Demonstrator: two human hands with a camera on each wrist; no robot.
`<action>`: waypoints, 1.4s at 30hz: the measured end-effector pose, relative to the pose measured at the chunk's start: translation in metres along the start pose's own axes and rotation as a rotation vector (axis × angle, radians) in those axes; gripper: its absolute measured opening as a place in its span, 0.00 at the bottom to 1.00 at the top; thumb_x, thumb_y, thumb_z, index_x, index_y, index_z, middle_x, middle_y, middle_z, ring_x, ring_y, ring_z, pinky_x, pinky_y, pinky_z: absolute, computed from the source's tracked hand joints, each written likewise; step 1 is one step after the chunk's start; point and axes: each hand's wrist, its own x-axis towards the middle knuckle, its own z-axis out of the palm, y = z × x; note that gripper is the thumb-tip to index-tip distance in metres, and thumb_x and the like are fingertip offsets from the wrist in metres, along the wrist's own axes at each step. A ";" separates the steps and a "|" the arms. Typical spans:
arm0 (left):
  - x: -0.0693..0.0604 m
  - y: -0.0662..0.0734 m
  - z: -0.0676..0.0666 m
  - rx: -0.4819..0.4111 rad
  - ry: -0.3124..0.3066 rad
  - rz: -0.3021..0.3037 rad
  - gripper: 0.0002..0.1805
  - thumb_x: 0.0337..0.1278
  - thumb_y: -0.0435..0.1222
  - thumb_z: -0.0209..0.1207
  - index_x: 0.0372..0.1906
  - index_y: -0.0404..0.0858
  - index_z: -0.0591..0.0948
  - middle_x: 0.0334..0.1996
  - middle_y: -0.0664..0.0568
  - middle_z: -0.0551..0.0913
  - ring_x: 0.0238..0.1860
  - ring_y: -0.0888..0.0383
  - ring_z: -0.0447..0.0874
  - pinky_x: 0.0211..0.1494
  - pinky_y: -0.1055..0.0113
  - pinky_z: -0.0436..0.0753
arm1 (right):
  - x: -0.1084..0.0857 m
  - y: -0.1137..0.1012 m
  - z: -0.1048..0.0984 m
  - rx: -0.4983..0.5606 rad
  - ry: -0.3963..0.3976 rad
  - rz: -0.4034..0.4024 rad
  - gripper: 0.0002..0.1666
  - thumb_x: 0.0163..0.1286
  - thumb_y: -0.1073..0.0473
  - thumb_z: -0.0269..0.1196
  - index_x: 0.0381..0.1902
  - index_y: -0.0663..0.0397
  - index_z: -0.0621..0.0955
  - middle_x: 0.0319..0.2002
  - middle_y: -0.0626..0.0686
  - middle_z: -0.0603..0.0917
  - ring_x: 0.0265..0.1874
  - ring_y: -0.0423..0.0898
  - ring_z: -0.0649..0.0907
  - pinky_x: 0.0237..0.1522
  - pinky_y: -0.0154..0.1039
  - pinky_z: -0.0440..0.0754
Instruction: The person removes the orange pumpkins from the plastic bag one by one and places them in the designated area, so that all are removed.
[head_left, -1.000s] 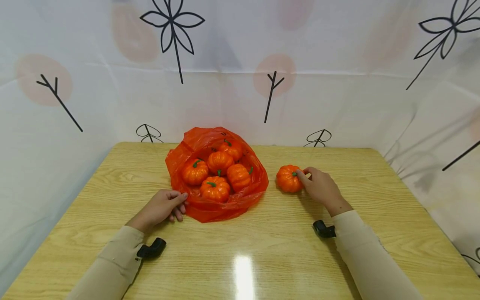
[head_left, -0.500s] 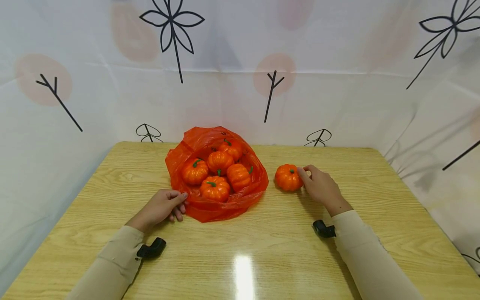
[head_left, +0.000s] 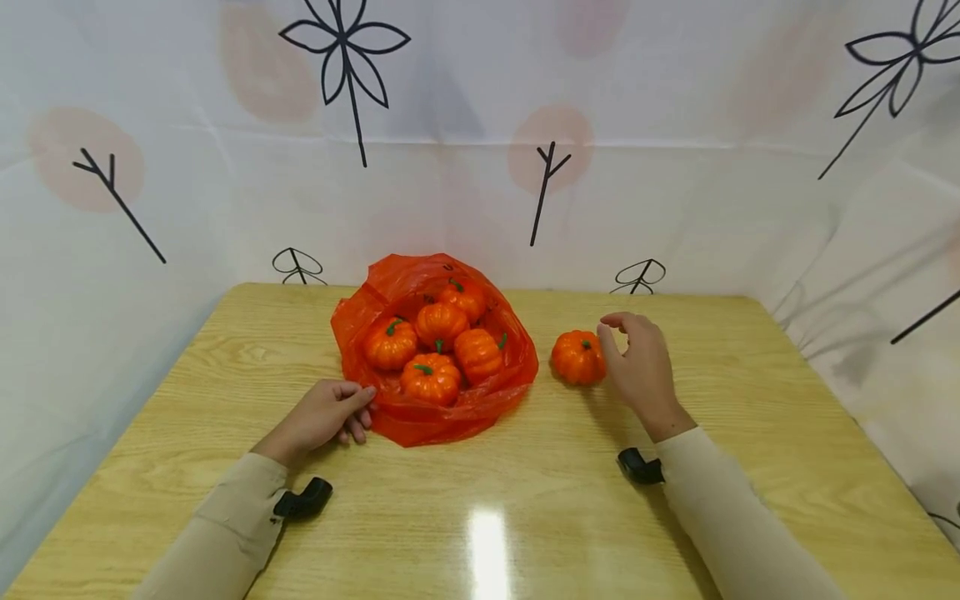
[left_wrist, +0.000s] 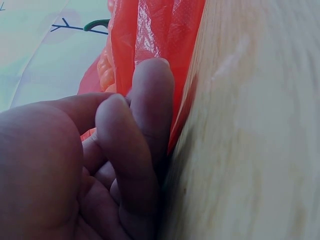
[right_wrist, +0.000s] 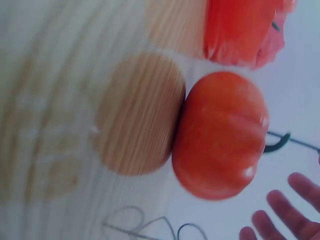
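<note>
A red plastic bag lies with its mouth spread on the wooden table, several small orange toy pumpkins with green stems inside. At its near left edge my left hand pinches the plastic between thumb and forefinger; the other fingers curl loosely in the left wrist view. To the right of the bag one single pumpkin stands upright on the table. My right hand hovers just right of it, thumb and fingers parted and holding nothing. In the right wrist view its fingers are apart from the pumpkin.
The wood-grain table carries a bright light reflection near its front. A white cloth printed with black plant drawings hangs behind and along the sides. Black wrist devices sit at both sleeves.
My right hand has let go of the single pumpkin and risen slightly away from it. The pumpkin has barely shifted. My left hand and the bag have stayed in place.
</note>
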 end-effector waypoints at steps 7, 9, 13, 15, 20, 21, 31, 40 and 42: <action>0.003 -0.004 0.001 -0.001 0.008 -0.015 0.24 0.75 0.50 0.52 0.31 0.34 0.82 0.25 0.51 0.83 0.22 0.57 0.84 0.23 0.68 0.81 | -0.009 -0.015 0.006 0.059 0.060 -0.125 0.16 0.77 0.57 0.55 0.53 0.64 0.80 0.55 0.65 0.77 0.58 0.63 0.72 0.61 0.63 0.70; 0.003 -0.004 0.001 0.003 0.012 -0.020 0.24 0.75 0.50 0.52 0.31 0.34 0.82 0.25 0.51 0.83 0.22 0.57 0.84 0.23 0.68 0.81 | -0.011 -0.018 0.009 0.075 0.075 -0.174 0.14 0.76 0.60 0.56 0.52 0.63 0.80 0.55 0.64 0.77 0.58 0.62 0.72 0.60 0.62 0.71; 0.003 -0.003 0.000 -0.003 0.016 -0.031 0.24 0.75 0.50 0.52 0.31 0.35 0.82 0.25 0.50 0.83 0.21 0.56 0.84 0.23 0.68 0.81 | -0.015 -0.025 0.015 0.078 0.059 -0.251 0.12 0.74 0.63 0.58 0.52 0.62 0.80 0.56 0.62 0.77 0.59 0.59 0.72 0.59 0.59 0.72; 0.002 -0.003 0.000 -0.009 0.011 -0.034 0.24 0.75 0.50 0.52 0.31 0.34 0.82 0.25 0.50 0.83 0.22 0.57 0.84 0.23 0.68 0.81 | -0.017 -0.027 0.017 0.064 0.038 -0.269 0.13 0.73 0.63 0.59 0.53 0.61 0.79 0.56 0.61 0.77 0.59 0.59 0.72 0.58 0.58 0.74; 0.002 -0.001 0.000 -0.002 0.001 -0.009 0.24 0.75 0.49 0.52 0.31 0.33 0.81 0.26 0.50 0.83 0.22 0.57 0.84 0.23 0.68 0.81 | -0.022 -0.035 0.020 0.038 0.001 -0.290 0.14 0.72 0.62 0.59 0.54 0.60 0.80 0.57 0.59 0.77 0.60 0.57 0.73 0.60 0.58 0.76; 0.002 -0.001 0.000 -0.005 0.004 -0.007 0.24 0.75 0.49 0.52 0.31 0.32 0.81 0.26 0.50 0.83 0.22 0.57 0.84 0.23 0.68 0.81 | -0.023 -0.037 0.020 0.033 -0.008 -0.297 0.15 0.73 0.62 0.59 0.54 0.59 0.80 0.57 0.58 0.77 0.60 0.56 0.73 0.61 0.57 0.76; 0.002 -0.005 0.002 -0.018 0.009 -0.026 0.24 0.76 0.49 0.52 0.30 0.35 0.81 0.25 0.51 0.83 0.21 0.57 0.84 0.23 0.68 0.81 | -0.036 -0.049 0.030 0.042 -0.218 -0.323 0.25 0.74 0.54 0.60 0.66 0.52 0.76 0.70 0.57 0.69 0.69 0.58 0.67 0.63 0.63 0.71; 0.002 -0.002 0.001 -0.012 0.004 -0.016 0.24 0.76 0.49 0.52 0.31 0.33 0.81 0.25 0.50 0.82 0.21 0.57 0.84 0.22 0.68 0.80 | -0.038 -0.061 0.038 -0.001 -0.282 -0.368 0.29 0.73 0.52 0.62 0.69 0.49 0.74 0.72 0.58 0.67 0.71 0.59 0.66 0.67 0.64 0.68; 0.002 0.000 0.001 -0.018 0.004 -0.019 0.24 0.75 0.49 0.52 0.31 0.33 0.81 0.25 0.50 0.82 0.21 0.57 0.83 0.22 0.68 0.80 | -0.038 -0.064 0.038 -0.006 -0.291 -0.370 0.29 0.73 0.51 0.62 0.69 0.50 0.74 0.72 0.58 0.67 0.72 0.60 0.65 0.69 0.65 0.65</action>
